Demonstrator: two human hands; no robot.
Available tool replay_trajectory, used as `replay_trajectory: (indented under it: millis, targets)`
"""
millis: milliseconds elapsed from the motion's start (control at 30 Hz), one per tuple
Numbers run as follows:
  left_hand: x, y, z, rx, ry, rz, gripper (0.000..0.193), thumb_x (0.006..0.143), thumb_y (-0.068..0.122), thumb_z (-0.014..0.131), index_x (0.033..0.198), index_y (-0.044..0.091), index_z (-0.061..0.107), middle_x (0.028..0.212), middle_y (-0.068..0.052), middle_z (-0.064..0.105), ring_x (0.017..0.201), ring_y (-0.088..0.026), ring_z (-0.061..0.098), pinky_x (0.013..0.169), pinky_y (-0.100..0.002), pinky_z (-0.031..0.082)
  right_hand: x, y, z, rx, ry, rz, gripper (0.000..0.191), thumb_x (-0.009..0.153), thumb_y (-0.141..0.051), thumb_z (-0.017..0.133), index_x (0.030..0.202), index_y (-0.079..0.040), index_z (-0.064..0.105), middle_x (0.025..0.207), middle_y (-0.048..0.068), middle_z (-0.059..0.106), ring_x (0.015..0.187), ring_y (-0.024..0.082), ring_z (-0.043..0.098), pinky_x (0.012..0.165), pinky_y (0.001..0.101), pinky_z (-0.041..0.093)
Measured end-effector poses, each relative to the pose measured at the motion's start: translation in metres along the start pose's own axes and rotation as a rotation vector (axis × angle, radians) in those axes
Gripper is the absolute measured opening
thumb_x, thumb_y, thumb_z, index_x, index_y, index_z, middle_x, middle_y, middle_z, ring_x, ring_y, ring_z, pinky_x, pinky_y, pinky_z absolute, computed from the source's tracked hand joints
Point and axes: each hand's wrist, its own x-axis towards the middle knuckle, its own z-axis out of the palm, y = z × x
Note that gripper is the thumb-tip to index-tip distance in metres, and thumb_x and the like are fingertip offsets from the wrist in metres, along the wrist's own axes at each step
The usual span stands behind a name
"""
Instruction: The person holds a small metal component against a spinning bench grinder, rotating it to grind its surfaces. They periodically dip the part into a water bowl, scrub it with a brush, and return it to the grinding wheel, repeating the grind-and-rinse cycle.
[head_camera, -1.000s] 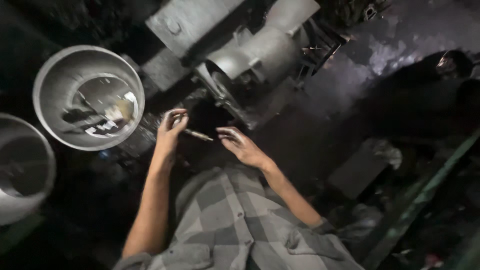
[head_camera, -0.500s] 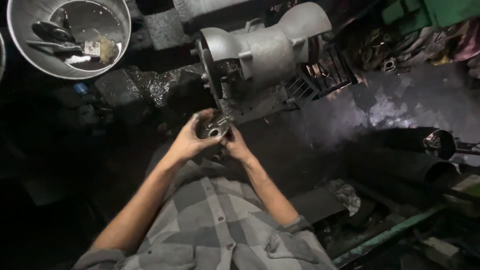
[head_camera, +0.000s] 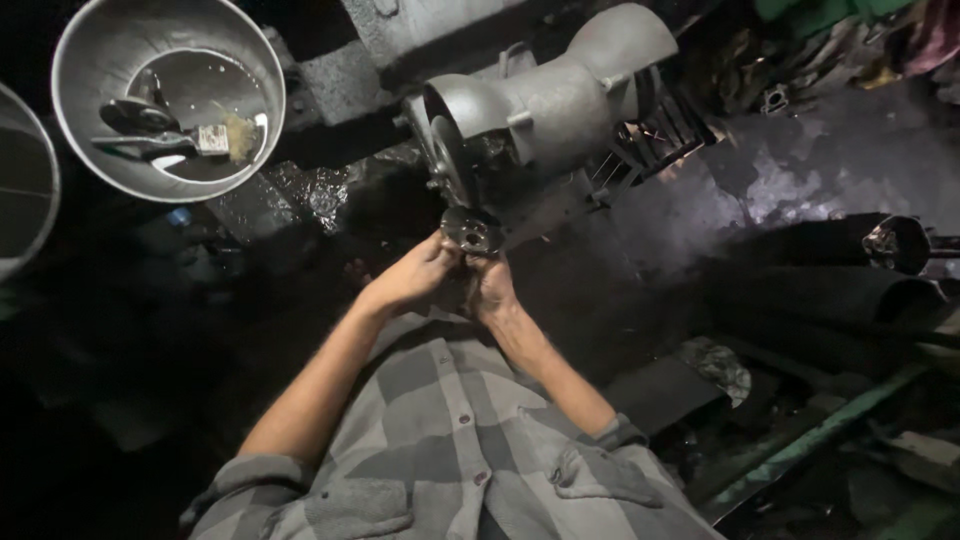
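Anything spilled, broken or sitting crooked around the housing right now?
Nothing looks broken. Both hands, left and right, hold a small round metal part below the grey housing. The floor is wet and shiny with patches, and a brush lies in dark liquid in the metal bowl.

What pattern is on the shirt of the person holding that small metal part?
The shirt is a grey check of lighter and darker squares, seen best in the head view.

Small round metal part (head_camera: 472, 231), seemingly flanged
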Motion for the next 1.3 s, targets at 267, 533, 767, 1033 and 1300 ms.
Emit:
replay_trajectory:
  millis: [267, 533, 767, 1033, 1300]
  targets:
    - [0.018, 0.031, -0.005, 0.274, 0.085, 0.19, 0.032, 0.11, 0.024, 0.044, 0.125, -0.001, 0.058, 0.126, -0.022, 0.06, 0.119, -0.036, 0.061, 0.106, -0.038, 0.047, 0.033, 0.027, -0.017, 0.123, 0.042, -0.062, 0.023, 0.096, -0.01, 0.067, 0.117, 0.0, 0.07, 0.111, 0.008, 0.071, 0.105, 0.022, 0.065, 0.095, 0.0385, 0.05]
    - [0.011, 0.047, -0.013, 0.064, 0.026, 0.094, 0.045, 0.11, 0.034, 0.044, 0.134, -0.003, 0.053, 0.134, -0.017, 0.058, 0.128, -0.026, 0.054, 0.112, -0.037, 0.04, 0.037, 0.028, -0.02, -0.01, 0.049, -0.219, 0.032, 0.087, -0.007, 0.067, 0.117, 0.002, 0.068, 0.115, 0.01, 0.071, 0.107, 0.024, 0.067, 0.099, 0.0401, 0.052]
    - [0.011, 0.042, -0.019, -0.006, 0.031, 0.108, 0.043, 0.109, 0.029, 0.047, 0.138, -0.003, 0.051, 0.136, -0.017, 0.058, 0.133, -0.027, 0.052, 0.115, -0.037, 0.038, 0.041, 0.029, -0.014, 0.006, 0.029, -0.188, 0.032, 0.083, -0.003, 0.062, 0.114, 0.0, 0.068, 0.109, 0.009, 0.07, 0.101, 0.025, 0.067, 0.092, 0.0413, 0.056]
    - [0.007, 0.037, -0.033, 0.032, -0.005, 0.197, 0.042, 0.11, 0.026, 0.046, 0.141, -0.002, 0.052, 0.143, -0.017, 0.052, 0.137, -0.026, 0.049, 0.118, -0.037, 0.036, 0.05, 0.029, -0.006, -0.074, -0.008, -0.235, 0.028, 0.083, -0.003, 0.063, 0.11, 0.001, 0.068, 0.107, 0.008, 0.07, 0.097, 0.022, 0.068, 0.086, 0.0383, 0.058]
    - [-0.008, 0.053, -0.034, -0.097, 0.001, 0.171, 0.049, 0.108, 0.024, 0.051, 0.15, 0.001, 0.042, 0.151, -0.015, 0.047, 0.143, -0.025, 0.041, 0.122, -0.038, 0.03, 0.056, 0.051, -0.042, -0.402, -0.088, -0.306, 0.023, 0.104, -0.02, 0.065, 0.114, 0.0, 0.07, 0.111, 0.006, 0.069, 0.101, 0.016, 0.062, 0.086, 0.0324, 0.054]
